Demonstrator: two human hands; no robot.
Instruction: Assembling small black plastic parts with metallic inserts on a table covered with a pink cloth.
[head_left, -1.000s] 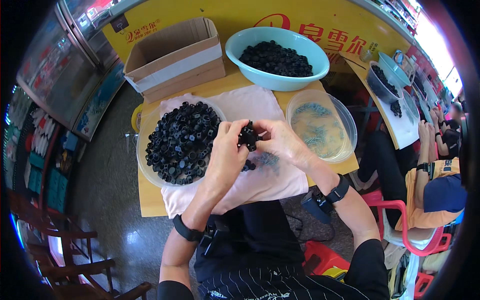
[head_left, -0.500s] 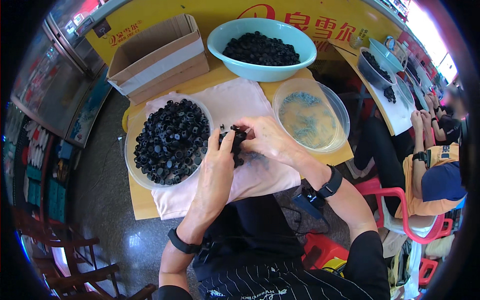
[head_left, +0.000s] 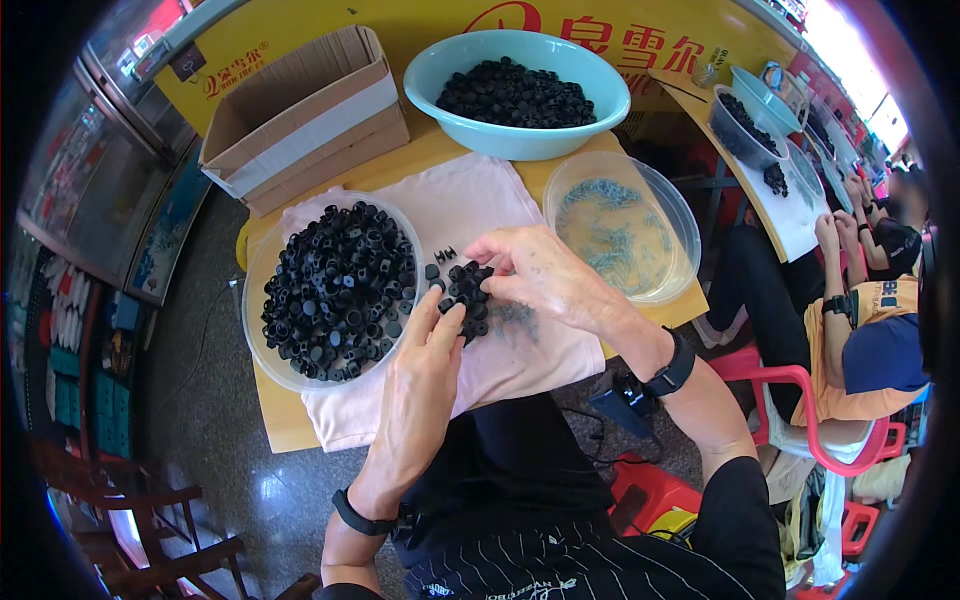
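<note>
A small heap of black plastic parts (head_left: 466, 300) lies on the pale pink cloth (head_left: 480, 190) between my hands. My left hand (head_left: 420, 375) reaches up to the heap's near-left edge, its fingers stretched out, the tips at the parts. From the right, my right hand (head_left: 550, 280) bends over the heap; thumb and forefinger close on a black plastic part at its edge. A few loose black pieces (head_left: 445, 255) rest just beyond the heap. On the left stands a round clear tub (head_left: 250, 330) full of black plastic caps and rings (head_left: 340, 290).
A light blue basin (head_left: 520, 145) of black parts and an open cardboard box (head_left: 310, 125) stand at the table's back. A shallow clear tub (head_left: 690, 240) with thin metallic-looking pieces sits right. Farther right, another person (head_left: 870, 330) sits on a red chair (head_left: 790, 375).
My hands have drawn slightly apart, and more of the black heap shows between them. The left fingertips sit lower. The whole view has shifted a little.
</note>
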